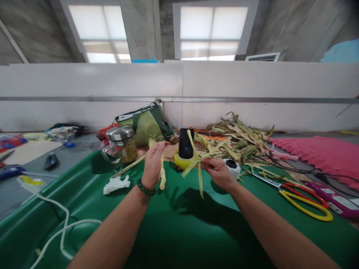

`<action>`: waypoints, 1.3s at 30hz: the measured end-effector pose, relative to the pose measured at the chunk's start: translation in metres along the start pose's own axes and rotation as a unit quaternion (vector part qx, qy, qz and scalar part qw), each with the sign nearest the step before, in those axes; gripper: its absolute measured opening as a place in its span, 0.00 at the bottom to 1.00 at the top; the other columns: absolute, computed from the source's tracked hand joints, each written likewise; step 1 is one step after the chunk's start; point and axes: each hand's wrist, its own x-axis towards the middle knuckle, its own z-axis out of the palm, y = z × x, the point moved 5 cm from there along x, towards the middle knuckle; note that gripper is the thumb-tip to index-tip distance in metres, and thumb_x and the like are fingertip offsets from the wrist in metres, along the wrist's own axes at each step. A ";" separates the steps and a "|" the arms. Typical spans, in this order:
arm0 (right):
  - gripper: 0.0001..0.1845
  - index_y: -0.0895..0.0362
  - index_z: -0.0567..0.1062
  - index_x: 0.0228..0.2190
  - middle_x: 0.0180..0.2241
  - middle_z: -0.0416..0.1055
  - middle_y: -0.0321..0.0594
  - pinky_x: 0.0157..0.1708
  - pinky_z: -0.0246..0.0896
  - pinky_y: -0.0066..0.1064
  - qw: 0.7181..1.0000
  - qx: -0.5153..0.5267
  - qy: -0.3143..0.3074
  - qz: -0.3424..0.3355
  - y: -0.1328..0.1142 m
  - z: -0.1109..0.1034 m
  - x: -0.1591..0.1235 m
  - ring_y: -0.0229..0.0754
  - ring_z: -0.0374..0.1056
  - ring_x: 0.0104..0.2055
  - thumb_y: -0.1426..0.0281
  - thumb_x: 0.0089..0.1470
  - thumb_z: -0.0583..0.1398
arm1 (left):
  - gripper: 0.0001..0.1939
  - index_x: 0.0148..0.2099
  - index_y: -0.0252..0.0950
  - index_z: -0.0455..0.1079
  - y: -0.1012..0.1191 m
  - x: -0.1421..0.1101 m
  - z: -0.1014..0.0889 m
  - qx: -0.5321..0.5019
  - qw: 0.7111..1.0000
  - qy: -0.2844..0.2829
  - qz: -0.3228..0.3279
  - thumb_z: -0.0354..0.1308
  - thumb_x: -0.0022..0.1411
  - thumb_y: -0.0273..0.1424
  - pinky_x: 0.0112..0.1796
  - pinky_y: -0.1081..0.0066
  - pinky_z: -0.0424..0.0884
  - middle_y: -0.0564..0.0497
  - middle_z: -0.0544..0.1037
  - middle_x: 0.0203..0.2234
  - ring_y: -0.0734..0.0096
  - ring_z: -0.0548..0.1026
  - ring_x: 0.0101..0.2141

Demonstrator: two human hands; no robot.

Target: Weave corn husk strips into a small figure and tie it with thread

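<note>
My right hand (220,172) pinches a bunch of pale green corn husk strips (200,178) where they cross, and their loose ends stick out in several directions above the green mat. My left hand (153,164), with a dark green bead bracelet at the wrist, is raised to the left with its fingers stretched out. Just beyond it, a twisted pale husk strand (162,175) shows, partly covered by the hand; whether they touch is unclear. Between the hands, behind the strips, a phone (186,144) stands upright in a yellow holder (182,161).
Large scissors (297,194) and a purple packet (333,198) lie at right. A white roll (232,168) stands near a husk pile (238,138). A glass jar (123,145), crumpled tissue (116,184), green bag (147,125) and white cable (67,220) are at left.
</note>
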 end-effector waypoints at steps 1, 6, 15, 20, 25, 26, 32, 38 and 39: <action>0.13 0.56 0.79 0.28 0.30 0.76 0.41 0.38 0.67 0.35 1.000 0.000 -0.024 -0.003 -0.003 0.004 -0.001 0.44 0.71 0.35 0.60 0.49 0.62 | 0.16 0.27 0.35 0.74 -0.003 -0.003 0.009 0.026 0.996 -0.081 -0.035 0.59 0.55 0.44 0.38 0.72 0.66 0.51 0.75 0.25 0.70 0.71 0.32; 0.16 0.55 0.79 0.26 0.31 0.77 0.41 0.43 0.65 0.36 0.993 0.025 -0.117 -0.007 -0.013 0.019 -0.004 0.44 0.71 0.37 0.56 0.51 0.61 | 0.20 0.33 0.33 0.77 -0.023 -0.032 0.043 0.036 0.923 -0.347 -0.164 0.63 0.50 0.46 0.36 0.71 0.67 0.48 0.78 0.27 0.69 0.72 0.31; 0.13 0.58 0.77 0.27 0.30 0.75 0.40 0.38 0.66 0.33 0.992 0.035 -0.117 0.043 -0.007 0.015 -0.006 0.41 0.70 0.34 0.60 0.48 0.63 | 0.20 0.25 0.32 0.73 -0.029 -0.038 0.044 0.023 0.912 -0.342 -0.227 0.66 0.47 0.46 0.25 0.75 0.65 0.51 0.73 0.17 0.76 0.69 0.20; 0.14 0.58 0.76 0.30 0.31 0.75 0.40 0.35 0.67 0.32 0.997 0.049 -0.044 0.025 -0.010 0.006 -0.005 0.40 0.70 0.33 0.59 0.48 0.63 | 0.18 0.22 0.32 0.72 -0.027 -0.038 0.045 0.044 0.918 -0.331 -0.214 0.66 0.47 0.43 0.24 0.76 0.64 0.53 0.71 0.15 0.79 0.67 0.19; 0.18 0.58 0.75 0.20 0.21 0.71 0.38 0.24 0.60 0.27 0.999 0.024 -0.020 0.019 -0.012 0.007 -0.006 0.35 0.64 0.24 0.56 0.50 0.62 | 0.13 0.21 0.33 0.72 -0.023 -0.037 0.046 0.085 0.916 -0.361 -0.156 0.65 0.48 0.37 0.24 0.76 0.62 0.53 0.70 0.15 0.78 0.65 0.19; 0.18 0.58 0.75 0.19 0.21 0.71 0.38 0.24 0.60 0.27 0.999 0.028 -0.018 0.019 -0.014 0.007 -0.007 0.35 0.64 0.23 0.56 0.50 0.62 | 0.12 0.21 0.33 0.73 -0.022 -0.038 0.047 0.087 0.913 -0.369 -0.152 0.65 0.48 0.36 0.24 0.76 0.63 0.53 0.71 0.15 0.77 0.66 0.20; 0.19 0.58 0.75 0.18 0.17 0.69 0.36 0.21 0.57 0.27 0.994 0.072 0.013 0.075 -0.009 0.002 -0.006 0.34 0.61 0.20 0.54 0.44 0.65 | 0.12 0.19 0.34 0.72 -0.016 -0.037 0.046 0.120 0.910 -0.380 -0.113 0.63 0.50 0.34 0.25 0.74 0.63 0.52 0.71 0.16 0.75 0.66 0.21; 0.20 0.59 0.74 0.16 0.17 0.70 0.38 0.23 0.57 0.28 0.983 0.087 -0.025 0.157 0.006 0.008 -0.003 0.33 0.60 0.21 0.55 0.41 0.66 | 0.15 0.18 0.33 0.69 -0.027 -0.035 0.043 0.138 0.913 -0.354 -0.148 0.65 0.49 0.35 0.20 0.76 0.56 0.55 0.65 0.13 0.80 0.60 0.17; 0.20 0.59 0.74 0.16 0.18 0.70 0.37 0.23 0.56 0.28 0.983 0.091 -0.023 0.156 0.006 0.009 -0.003 0.33 0.60 0.21 0.55 0.42 0.65 | 0.15 0.18 0.32 0.69 -0.029 -0.036 0.043 0.134 0.911 -0.353 -0.166 0.65 0.49 0.36 0.19 0.77 0.55 0.55 0.65 0.13 0.81 0.60 0.17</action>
